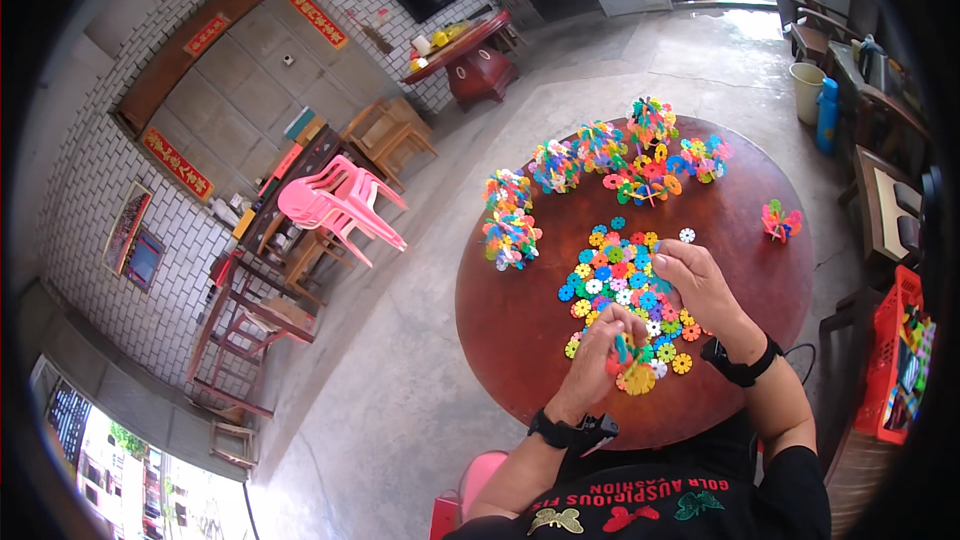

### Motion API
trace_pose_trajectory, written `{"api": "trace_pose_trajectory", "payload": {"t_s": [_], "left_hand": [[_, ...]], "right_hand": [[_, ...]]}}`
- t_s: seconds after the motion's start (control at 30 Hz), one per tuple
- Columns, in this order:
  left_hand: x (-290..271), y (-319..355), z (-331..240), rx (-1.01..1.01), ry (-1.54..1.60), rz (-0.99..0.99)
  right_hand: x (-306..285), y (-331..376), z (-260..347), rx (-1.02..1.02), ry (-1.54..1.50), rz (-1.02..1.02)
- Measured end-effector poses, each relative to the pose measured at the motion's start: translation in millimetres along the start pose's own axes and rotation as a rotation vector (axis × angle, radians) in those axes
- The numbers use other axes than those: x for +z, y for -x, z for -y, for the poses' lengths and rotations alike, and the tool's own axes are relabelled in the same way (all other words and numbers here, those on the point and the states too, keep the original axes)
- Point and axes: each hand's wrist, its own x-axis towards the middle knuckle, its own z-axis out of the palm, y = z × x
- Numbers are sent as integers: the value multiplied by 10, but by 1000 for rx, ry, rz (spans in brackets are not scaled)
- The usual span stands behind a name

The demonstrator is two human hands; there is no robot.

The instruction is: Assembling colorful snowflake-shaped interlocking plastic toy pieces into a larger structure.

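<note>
1. While the L hand (603, 343) pinches a part-built cluster (638, 378) betw. thumb & fingers, w/ yellow, red & green bits showing, it sits approx. 7 o'clock of the loose discs (597, 286); cluster's at 6.
2. R hand (700, 288) at 3 o'clock of same discs, fingers curled in; bluish bit by the fingertips, can't tell if gripped.
3. Loose discs, flower-shaped & multi-col., spread mid-tbl. on round brown table (510, 340).
4. Spiky disc balls (555, 166) arc from just past 9 to 1 o'clock nr. table rim; small disc flower (780, 223) alone at 2.
5. Black wrist straps (742, 365), both arms.
6. Off tbl.: pink chairs (335, 198) betw. 9 & 10, red crate (880, 380) betw. 3 & 4, blue bottle (827, 118) betw. 1 & 2.
</note>
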Motion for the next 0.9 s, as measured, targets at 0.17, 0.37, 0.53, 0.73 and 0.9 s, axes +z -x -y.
{"api": "trace_pose_trajectory", "payload": {"t_s": [0.17,0.37,0.53,0.73,0.9], "left_hand": [[-65,-47,90,21,209,-189],[-152,-35,132,-36,286,-257],[-212,-54,153,-80,321,-344],[-136,-57,93,-64,381,-396],[-162,-38,103,-46,349,-391]], "right_hand": [[-122,-151,-469,-406,598,-97],[-308,-173,-949,-195,910,-45],[-232,-138,-656,-248,814,-54],[6,-20,-171,-281,535,393],[108,38,-200,-368,478,384]]}}
